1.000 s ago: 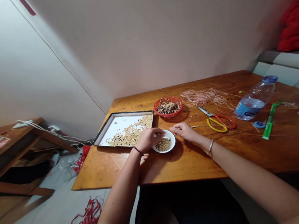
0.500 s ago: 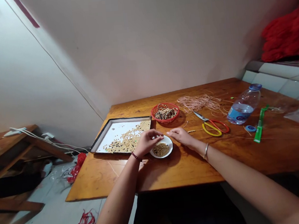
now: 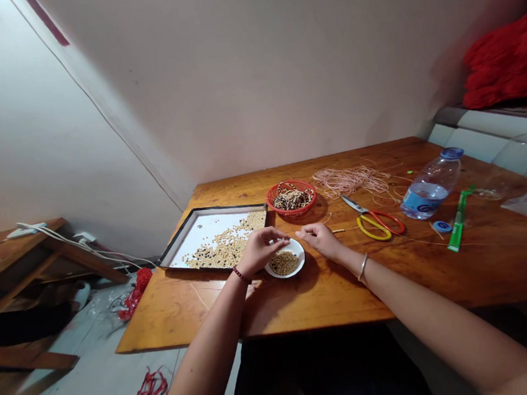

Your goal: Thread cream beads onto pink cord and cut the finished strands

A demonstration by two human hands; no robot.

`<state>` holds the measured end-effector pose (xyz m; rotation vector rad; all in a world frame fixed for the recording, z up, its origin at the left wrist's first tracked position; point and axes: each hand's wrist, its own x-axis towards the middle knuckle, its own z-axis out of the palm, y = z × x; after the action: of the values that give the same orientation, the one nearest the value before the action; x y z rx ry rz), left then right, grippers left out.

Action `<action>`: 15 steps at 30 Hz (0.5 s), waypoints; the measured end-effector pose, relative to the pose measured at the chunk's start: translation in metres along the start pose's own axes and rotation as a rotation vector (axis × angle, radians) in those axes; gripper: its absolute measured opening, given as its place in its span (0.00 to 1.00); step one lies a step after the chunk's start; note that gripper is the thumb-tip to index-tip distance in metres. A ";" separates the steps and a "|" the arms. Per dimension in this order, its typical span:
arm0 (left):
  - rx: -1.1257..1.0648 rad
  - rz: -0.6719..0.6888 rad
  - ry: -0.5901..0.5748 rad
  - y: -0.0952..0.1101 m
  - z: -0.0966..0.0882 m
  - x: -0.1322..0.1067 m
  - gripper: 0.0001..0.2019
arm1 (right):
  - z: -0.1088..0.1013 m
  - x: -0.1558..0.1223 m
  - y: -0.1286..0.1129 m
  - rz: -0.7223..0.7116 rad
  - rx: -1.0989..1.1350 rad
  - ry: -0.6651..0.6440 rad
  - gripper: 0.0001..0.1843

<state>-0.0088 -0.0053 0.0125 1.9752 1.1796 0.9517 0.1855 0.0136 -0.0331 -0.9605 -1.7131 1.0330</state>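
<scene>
My left hand (image 3: 263, 250) hovers over the left rim of a small white bowl (image 3: 301, 267), thumb and fingertips drawn together in a pinch. Whatever sits between them is too small to make out. Small tan beads (image 3: 283, 262) lie in the bowl. Just right of it, my right hand (image 3: 321, 240) is closed, thumb against forefinger, on what looks like a thin cord; the held end is hidden. Behind that hand a short row of threaded beads (image 3: 338, 230) shows on the cord, which runs right toward the scissors. The two sets of fingertips are close but apart.
A black-edged white tray (image 3: 192, 226) of loose beads stands left. Behind the bowl is a red basket (image 3: 270, 204) of beaded strands, beside a tangle of pink cord (image 3: 350, 181). Scissors (image 3: 374, 227), a water bottle (image 3: 424, 193) and a green packet (image 3: 456, 228) lie right.
My right hand has shifted very slightly right, widening the gap between the fingertips a little. My left hand stays pinched over the bowl.
</scene>
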 end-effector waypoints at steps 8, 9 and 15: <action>-0.033 0.013 -0.018 -0.005 0.000 0.001 0.15 | -0.001 -0.003 -0.003 -0.032 -0.066 0.007 0.23; -0.035 0.018 -0.025 -0.007 0.000 0.001 0.15 | -0.001 -0.004 -0.004 -0.036 -0.082 0.010 0.23; 0.001 0.016 -0.039 -0.010 0.000 0.001 0.15 | 0.000 -0.006 -0.006 -0.035 -0.165 0.031 0.22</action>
<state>-0.0127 -0.0003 0.0047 1.9979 1.1450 0.9164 0.1865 0.0063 -0.0287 -1.0419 -1.8041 0.8601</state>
